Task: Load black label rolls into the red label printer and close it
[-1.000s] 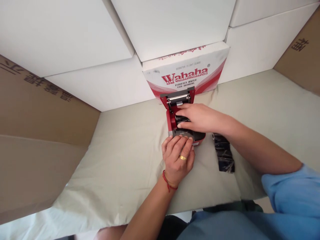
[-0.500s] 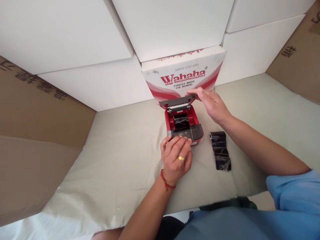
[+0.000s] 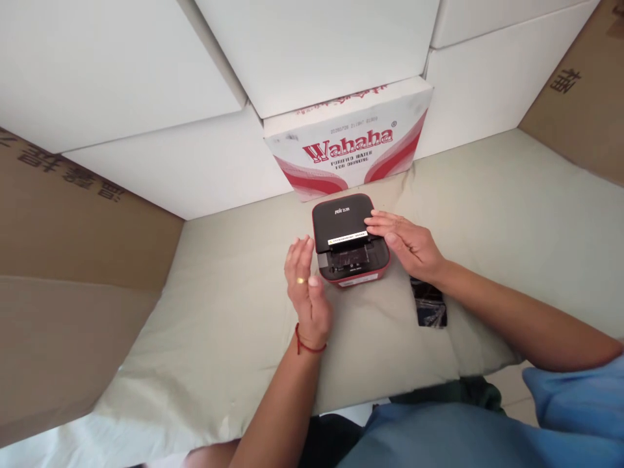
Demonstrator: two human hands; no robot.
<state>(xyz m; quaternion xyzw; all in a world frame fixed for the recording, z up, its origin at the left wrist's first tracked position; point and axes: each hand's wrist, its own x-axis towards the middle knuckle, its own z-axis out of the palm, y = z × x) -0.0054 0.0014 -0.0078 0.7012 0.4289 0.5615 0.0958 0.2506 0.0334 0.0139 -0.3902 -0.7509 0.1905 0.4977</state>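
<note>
- Showing a red-and-black label printer upright on the pale cloth, just in front of the Wahaha water carton.
- Displaying its lid lowered, apparently completing the closing; leaving full latching impossible to tell.
- Extending the right hand flat over the lid's right edge, seemingly touching lightly, with fingers open and gripping nothing.
- Holding the left hand open beside the printer's left side, fingers raised and empty; leaving any contact there unclear.
- Leaving a loose strip of black film outside on the cloth, partly hidden by the right hand and forearm.
- Differing from half a second earlier: hiding the black roll inside beneath the lid, then standing raised, and shifting the left hand from the front panel to the side.
</note>
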